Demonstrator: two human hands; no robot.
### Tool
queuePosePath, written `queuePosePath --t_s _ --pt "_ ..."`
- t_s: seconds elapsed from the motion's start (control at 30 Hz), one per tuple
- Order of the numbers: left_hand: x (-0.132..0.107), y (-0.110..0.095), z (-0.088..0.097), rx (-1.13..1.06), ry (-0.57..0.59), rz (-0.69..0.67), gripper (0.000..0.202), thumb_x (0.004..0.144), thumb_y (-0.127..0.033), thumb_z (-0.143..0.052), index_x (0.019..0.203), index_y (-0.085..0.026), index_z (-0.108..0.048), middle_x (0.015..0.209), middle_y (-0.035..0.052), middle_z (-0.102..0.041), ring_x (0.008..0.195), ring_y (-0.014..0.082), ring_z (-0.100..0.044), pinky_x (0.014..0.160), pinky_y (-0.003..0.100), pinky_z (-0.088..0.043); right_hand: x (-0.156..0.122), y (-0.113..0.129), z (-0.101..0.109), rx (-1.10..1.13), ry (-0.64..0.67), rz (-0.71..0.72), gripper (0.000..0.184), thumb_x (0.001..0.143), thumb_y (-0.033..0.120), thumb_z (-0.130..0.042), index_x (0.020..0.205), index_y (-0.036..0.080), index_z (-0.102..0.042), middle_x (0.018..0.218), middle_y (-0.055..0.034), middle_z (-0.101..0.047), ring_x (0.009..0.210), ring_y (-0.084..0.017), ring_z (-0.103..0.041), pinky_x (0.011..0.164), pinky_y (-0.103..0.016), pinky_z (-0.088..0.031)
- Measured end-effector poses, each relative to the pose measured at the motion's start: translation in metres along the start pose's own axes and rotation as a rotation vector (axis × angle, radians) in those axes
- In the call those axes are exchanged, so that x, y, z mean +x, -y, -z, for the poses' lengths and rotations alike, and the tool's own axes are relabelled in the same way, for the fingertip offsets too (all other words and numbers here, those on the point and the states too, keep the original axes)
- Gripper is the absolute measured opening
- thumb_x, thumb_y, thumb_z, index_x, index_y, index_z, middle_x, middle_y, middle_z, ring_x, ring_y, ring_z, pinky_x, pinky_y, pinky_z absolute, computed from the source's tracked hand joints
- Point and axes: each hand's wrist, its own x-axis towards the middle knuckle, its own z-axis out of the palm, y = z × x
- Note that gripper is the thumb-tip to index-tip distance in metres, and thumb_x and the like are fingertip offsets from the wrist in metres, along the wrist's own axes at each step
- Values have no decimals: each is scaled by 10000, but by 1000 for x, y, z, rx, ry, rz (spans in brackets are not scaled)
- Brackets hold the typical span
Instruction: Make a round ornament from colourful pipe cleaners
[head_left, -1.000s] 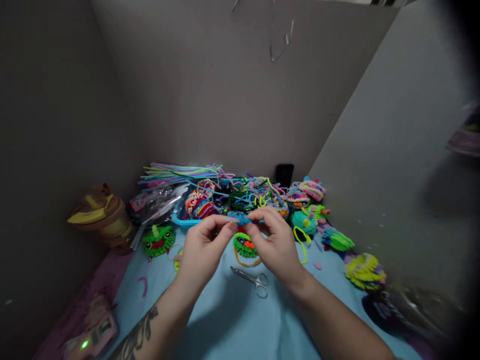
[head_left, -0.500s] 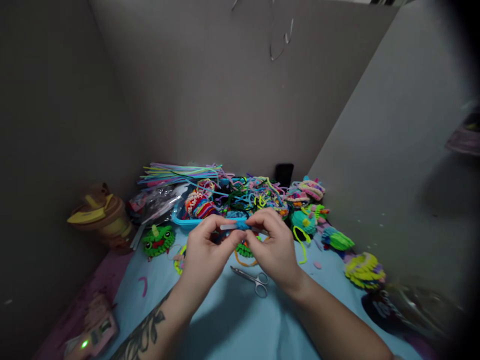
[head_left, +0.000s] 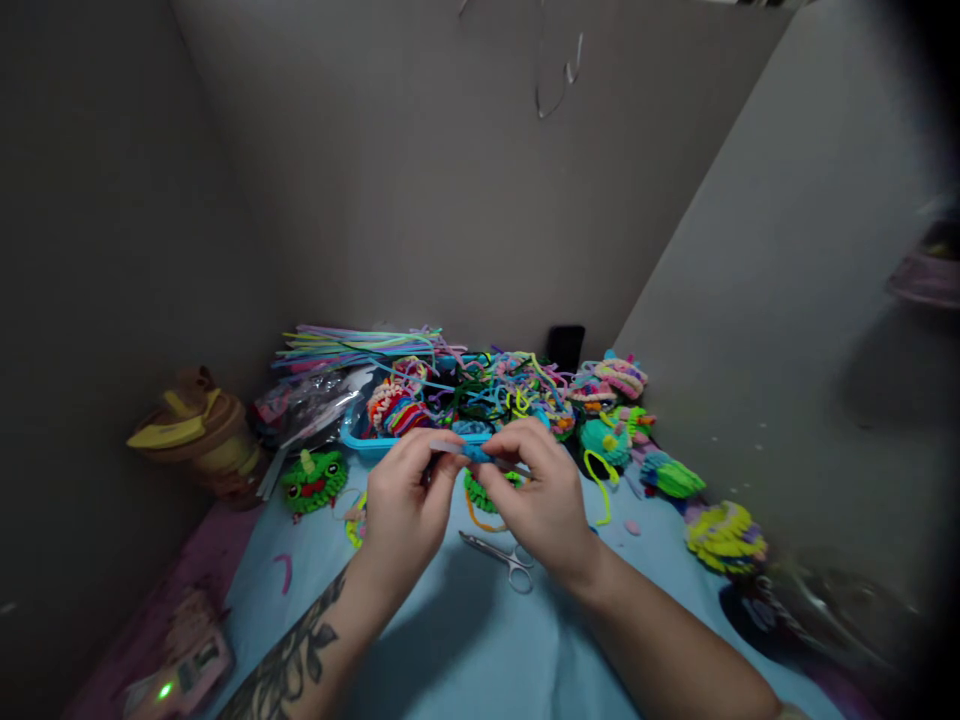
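Observation:
My left hand (head_left: 405, 500) and my right hand (head_left: 544, 505) meet over the middle of the cloth, fingers closed in a pinch. Between them lies a thin pale stick (head_left: 444, 447), roughly level, with a blue fuzzy pipe cleaner (head_left: 478, 453) wound round its middle. The left fingers grip the stick beside the wrapped part. On the other side, the right thumb and fingers press on the blue winding, hiding part of it. Below them small metal scissors (head_left: 499, 552) lie on the cloth. Behind the right fingers a green fuzzy piece (head_left: 480, 495) partly shows.
A blue tray (head_left: 367, 446) full of fuzzy pieces and tangled stems stands at the back. Pipe cleaners (head_left: 352, 342) are piled behind it. A green fuzzy frog-like figure (head_left: 315, 482) sits left; a yellow fuzzy piece (head_left: 726, 538) lies right. Walls rise behind and at the right.
The left thumb has drawn back a little from the right one, and the stick has tilted slightly, leaving more of the blue winding in sight. The scissors have stayed put.

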Motion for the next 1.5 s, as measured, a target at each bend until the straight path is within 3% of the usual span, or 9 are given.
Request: queuePosePath --t_s 0.17,0.27,0.4,0.53,0.87,1.2,1.5 --pt "2 1 5 -24 28 -21 90 832 -145 -548 792 -184 -619 786 15 -656 739 127 -605 670 223 -475 2 2 4 81 145 -6 97 811 202 -587 900 204 -626 835 -36 -585 755 -149 -554 613 -254 -457" --pt "4 3 4 -58 66 19 66 826 -187 -576 821 -194 -642 808 14 -670 740 130 -616 669 228 -483 4 0 7 101 173 -11 106 848 205 -538 883 200 -637 809 -36 -597 769 -153 -565 639 -261 -457" --pt "5 3 4 -58 69 91 103 810 -209 -599 891 -201 -663 849 18 -685 743 136 -622 653 232 -486 6 -3 10 95 126 -81 114 853 211 -530 813 191 -634 774 -28 -590 724 -145 -557 607 -254 -441" --pt "5 1 4 -74 92 149 95 812 -227 -596 850 -195 -678 769 13 -677 681 131 -609 621 232 -479 7 -4 10 59 72 -114 101 852 228 -536 811 191 -621 772 -21 -577 711 -142 -548 595 -252 -436" --pt "4 -6 0 -273 122 338 104 791 -249 -608 781 -159 -659 714 19 -666 629 123 -591 559 217 -468 4 -4 7 -65 -25 -7 59 821 171 -555 812 199 -607 788 -27 -559 750 -156 -538 611 -272 -452" --pt "2 -11 -2 -228 83 313 87 745 -246 -649 729 -160 -641 660 2 -641 587 110 -561 532 206 -445 -4 -7 4 -259 -106 211 143 798 98 -560 856 209 -630 788 -35 -543 737 -159 -539 653 -306 -469" --pt "-4 -13 -8 -180 -16 342 117 700 -272 -694 720 -170 -639 660 -6 -637 597 118 -570 550 217 -457 -12 -4 1 -261 -153 239 138 780 100 -570 748 224 -621 730 -20 -510 662 -147 -498 593 -293 -437"
